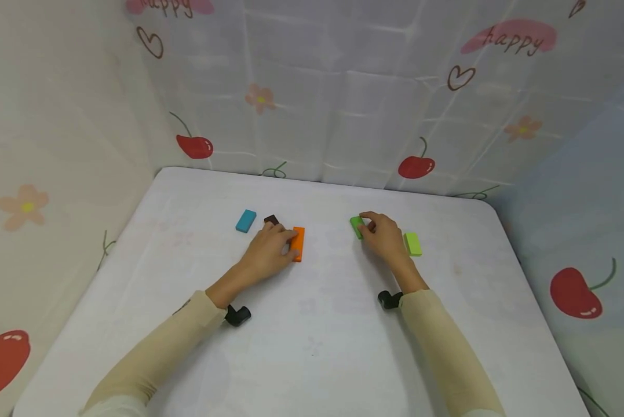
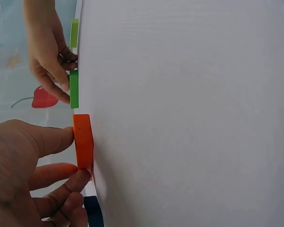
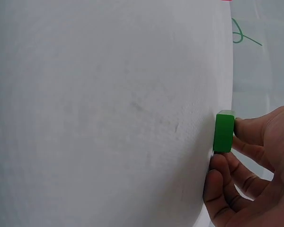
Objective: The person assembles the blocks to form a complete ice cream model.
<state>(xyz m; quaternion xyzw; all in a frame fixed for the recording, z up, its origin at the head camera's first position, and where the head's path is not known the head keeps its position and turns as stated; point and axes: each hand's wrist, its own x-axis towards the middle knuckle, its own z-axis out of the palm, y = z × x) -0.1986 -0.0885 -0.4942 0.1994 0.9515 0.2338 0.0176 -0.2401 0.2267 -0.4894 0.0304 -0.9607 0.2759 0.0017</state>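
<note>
With thumb and fingers, my left hand (image 1: pixel 266 250) grips an orange block (image 1: pixel 299 244) lying on the white table. In the left wrist view, the thumb meets one side of the orange block (image 2: pixel 83 142) while fingertips touch its lower end. A dark brown block (image 1: pixel 272 219) sits just beyond the left fingers, partly hidden by them. My right hand (image 1: pixel 386 236) pinches a green block (image 1: pixel 357 227) at the table surface. The right wrist view has that green block (image 3: pixel 224 132) between thumb and fingers. Right of this hand lies a lime-green block (image 1: pixel 413 244).
A blue block (image 1: pixel 246 221) lies left of the brown one. The white table (image 1: pixel 312 341) has rounded far corners, with patterned curtains (image 1: pixel 322 116) hanging behind and at both sides. Black camera mounts (image 1: pixel 237 316) stick out from the wrists.
</note>
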